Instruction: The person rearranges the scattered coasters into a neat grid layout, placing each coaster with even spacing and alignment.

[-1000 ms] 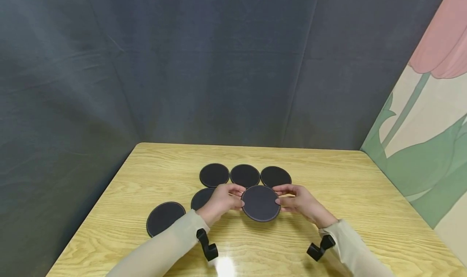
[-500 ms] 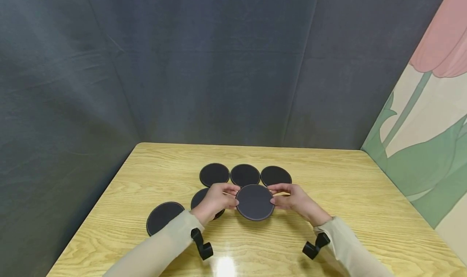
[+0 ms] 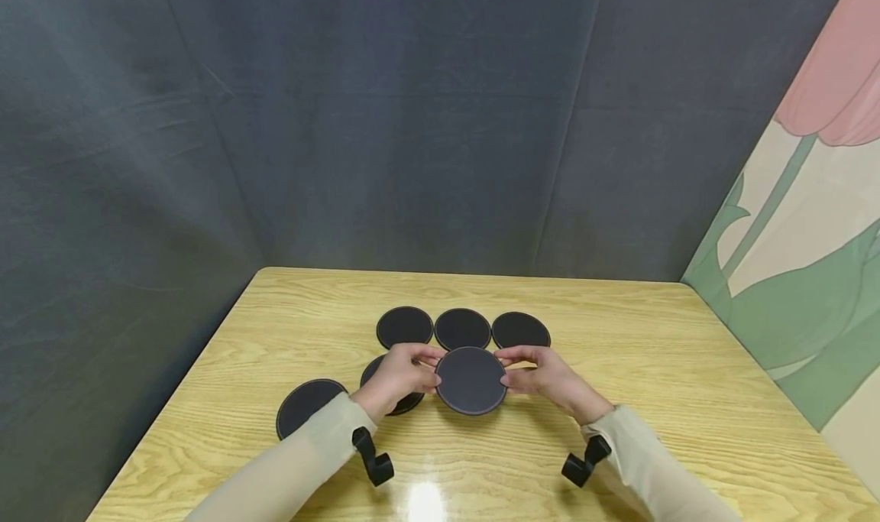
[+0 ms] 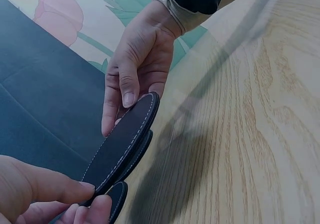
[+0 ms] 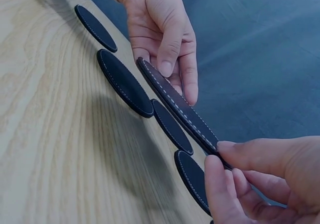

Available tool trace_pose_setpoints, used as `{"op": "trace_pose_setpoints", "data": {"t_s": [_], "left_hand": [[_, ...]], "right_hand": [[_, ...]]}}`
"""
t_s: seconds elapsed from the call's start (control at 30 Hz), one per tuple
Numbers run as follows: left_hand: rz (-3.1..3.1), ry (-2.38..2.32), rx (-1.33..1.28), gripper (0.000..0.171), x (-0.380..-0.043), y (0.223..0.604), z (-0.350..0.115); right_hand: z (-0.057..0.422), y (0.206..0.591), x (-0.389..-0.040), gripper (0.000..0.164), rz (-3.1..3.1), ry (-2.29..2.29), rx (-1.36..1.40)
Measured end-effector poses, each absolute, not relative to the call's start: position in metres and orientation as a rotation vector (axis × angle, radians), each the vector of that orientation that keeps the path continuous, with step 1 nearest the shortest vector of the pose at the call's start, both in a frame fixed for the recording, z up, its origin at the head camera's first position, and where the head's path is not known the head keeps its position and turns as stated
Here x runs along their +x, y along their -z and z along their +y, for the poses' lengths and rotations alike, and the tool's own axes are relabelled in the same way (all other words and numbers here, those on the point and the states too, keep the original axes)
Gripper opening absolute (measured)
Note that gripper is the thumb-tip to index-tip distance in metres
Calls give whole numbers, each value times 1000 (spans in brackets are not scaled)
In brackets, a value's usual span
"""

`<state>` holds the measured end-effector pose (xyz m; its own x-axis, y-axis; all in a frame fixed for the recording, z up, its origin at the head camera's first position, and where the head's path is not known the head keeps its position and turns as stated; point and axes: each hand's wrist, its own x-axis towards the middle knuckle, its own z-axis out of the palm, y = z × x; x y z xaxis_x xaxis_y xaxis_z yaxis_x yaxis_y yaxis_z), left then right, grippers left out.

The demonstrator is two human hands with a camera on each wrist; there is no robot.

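Pinching a disc [image 3: 470, 380] between the left hand [image 3: 399, 377] and the right hand [image 3: 543, 380], below the middle of the head view. Gripping it at the left and right rims, with each thumb on the near face. Showing a row of three discs [image 3: 463, 329] just above, close side by side. Hiding the middle of a fourth disc [image 3: 407, 404] behind the left hand, and at lower left a part of a fifth disc [image 3: 305, 403] behind the left sleeve [image 3: 302, 442]. Lying, all five, on a pale wood table [image 3: 619, 338]. Filled across the top by a dark curtain [image 3: 412, 124], and at the right edge by a wall [image 3: 825, 293] painted with a pink flower and green leaves.

In the left wrist view, gripping from lower left with the left hand and from upper centre with the right, thumbs on top. Slanting between, with pale stitching along the rim. Revealing more dark edges beneath, too overlapped to tell apart.

In the right wrist view, pinching the disc from the top centre with the left hand and from lower right with the right. Held clear of the wood, beside four discs strung from upper left to lower centre.
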<state>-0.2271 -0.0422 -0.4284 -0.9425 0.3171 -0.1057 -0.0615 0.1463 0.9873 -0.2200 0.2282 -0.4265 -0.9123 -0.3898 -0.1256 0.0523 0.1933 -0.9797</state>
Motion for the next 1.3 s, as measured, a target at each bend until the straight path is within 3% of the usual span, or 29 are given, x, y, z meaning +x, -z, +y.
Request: {"op": "trace_pose_setpoints", "data": {"t_s": [1.3], "left_hand": [[2159,-1790,203,40,-234,437,-43]], "right_hand": [[221,439,-222,49,2143,1779,-233]]}}
